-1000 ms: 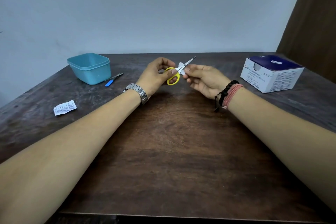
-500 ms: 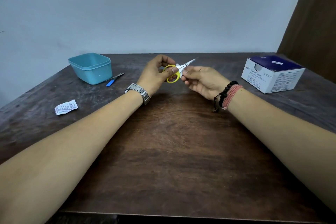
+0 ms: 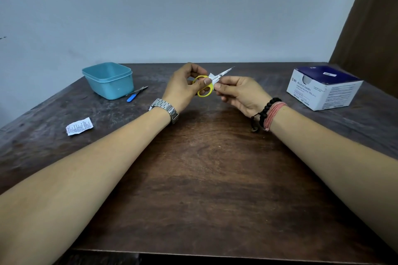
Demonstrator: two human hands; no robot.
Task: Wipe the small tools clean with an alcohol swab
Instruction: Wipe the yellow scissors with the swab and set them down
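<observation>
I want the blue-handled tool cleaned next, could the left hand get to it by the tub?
Probably yes: the blue-handled tool lies bare on the table beside the tub, nothing between, but the left hand holds the scissors now.

Scissors (image 3: pixel 212 83): shiny metal blades, glossy yellow plastic handles. Tub (image 3: pixel 109 79): smooth teal plastic. Table (image 3: pixel 204 178): dark, worn wood, matt. Box (image 3: pixel 325 88): printed cardboard.

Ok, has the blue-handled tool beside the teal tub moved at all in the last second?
No. The blue-handled tool lies in the same spot on the table, just right of the teal tub, at the same angle as before.
</observation>
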